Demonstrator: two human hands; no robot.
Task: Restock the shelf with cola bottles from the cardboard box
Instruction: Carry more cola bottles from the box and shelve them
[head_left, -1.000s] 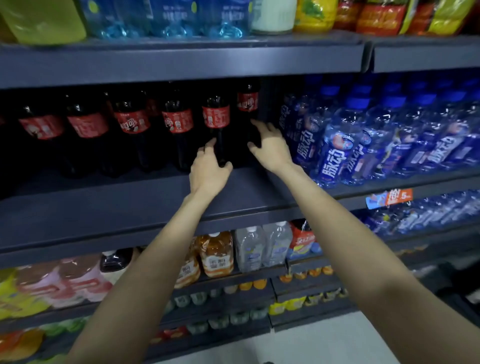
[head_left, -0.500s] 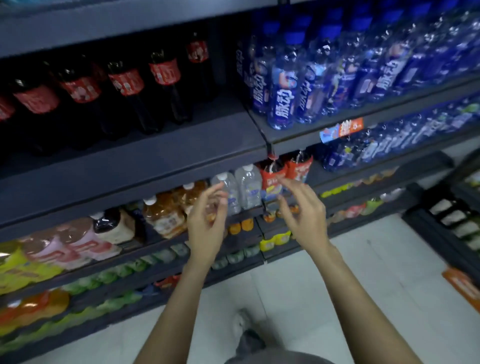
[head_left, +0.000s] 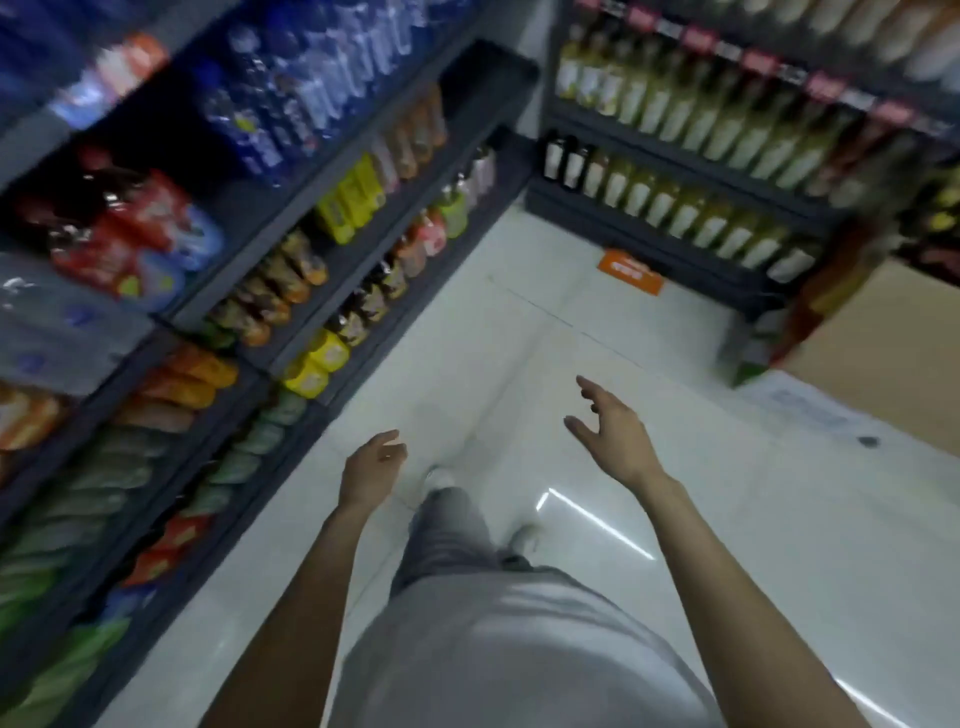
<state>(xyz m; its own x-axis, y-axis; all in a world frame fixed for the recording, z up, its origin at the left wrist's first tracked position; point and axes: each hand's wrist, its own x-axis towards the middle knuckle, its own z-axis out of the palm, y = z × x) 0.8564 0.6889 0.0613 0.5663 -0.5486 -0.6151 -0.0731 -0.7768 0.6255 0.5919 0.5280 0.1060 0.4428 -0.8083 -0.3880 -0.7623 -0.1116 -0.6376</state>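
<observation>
Cardboard box (head_left: 883, 358), the source of the cola bottles, lies at the right edge of the view, only a tan corner and side panel showing; its contents are hidden, and no cola bottle can be made out anywhere in this blurred view. Its visible edge runs obliquely from upper right toward lower left, resting on or just above the pale floor (head_left: 519, 332). Right hand (head_left: 610, 434) is the nearer of the two: it hovers over the floor with fingers spread and relaxed, holding nothing, and the box lies to its right and somewhat beyond it, well apart. Left hand (head_left: 371, 470) hangs lower and closer to the body, fingers loosely curled, also holding nothing, with the right hand between it and the box. Judged from this layout, the coming move calls for a turn and reach toward the right, led by the right hand. Grey trousers (head_left: 447, 535) and a light shoe (head_left: 522, 538) show beneath the hands. Dark shelving (head_left: 353, 265) stocked with mixed drinks runs along the left, and a second rack of pale bottles (head_left: 701, 208) stands ahead, with an orange floor sign (head_left: 629, 270) at its foot.
</observation>
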